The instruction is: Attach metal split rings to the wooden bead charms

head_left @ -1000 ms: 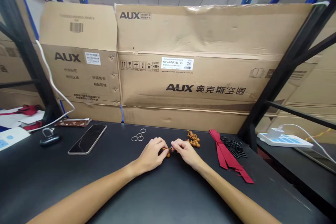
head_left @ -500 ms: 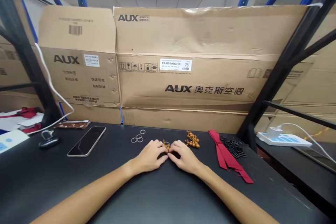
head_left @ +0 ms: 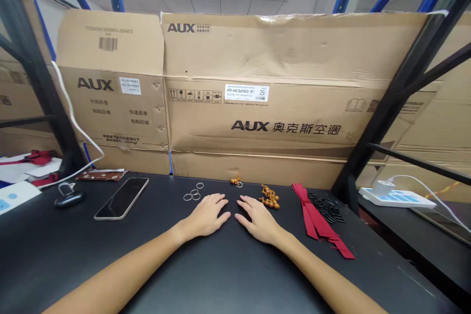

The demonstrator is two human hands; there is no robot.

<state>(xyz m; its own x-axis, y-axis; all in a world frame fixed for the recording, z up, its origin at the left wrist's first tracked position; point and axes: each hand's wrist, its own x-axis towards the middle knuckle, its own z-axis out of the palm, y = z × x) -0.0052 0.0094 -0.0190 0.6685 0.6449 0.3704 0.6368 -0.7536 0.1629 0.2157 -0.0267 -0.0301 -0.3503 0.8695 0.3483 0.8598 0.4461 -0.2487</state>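
Observation:
My left hand [head_left: 207,215] lies flat on the black table with its fingers spread and nothing in it. Opposite it, my right hand [head_left: 257,218] rests the same way, palm down and open. Beyond the gap between them lies a small brown gourd pendant [head_left: 234,181] beside a silver ring [head_left: 239,184]; whether the two are joined I cannot tell. Several loose split rings [head_left: 195,195] sit just past my left fingertips. A cluster of brown gourd pendants [head_left: 271,197] is close to my right hand, on its far right side.
Red ribbons [head_left: 320,221] and a heap of black clips [head_left: 327,207] lie at the right. A phone [head_left: 121,199] and a dark key fob-like object [head_left: 68,198] are at the left. Large cardboard boxes [head_left: 287,103] wall off the back; a power strip [head_left: 399,198] stands beyond the rack post.
Both hands have let go of the gourd pendant and ring, which now lie farther back near the boxes. My fingers have opened and the hands have drawn slightly apart.

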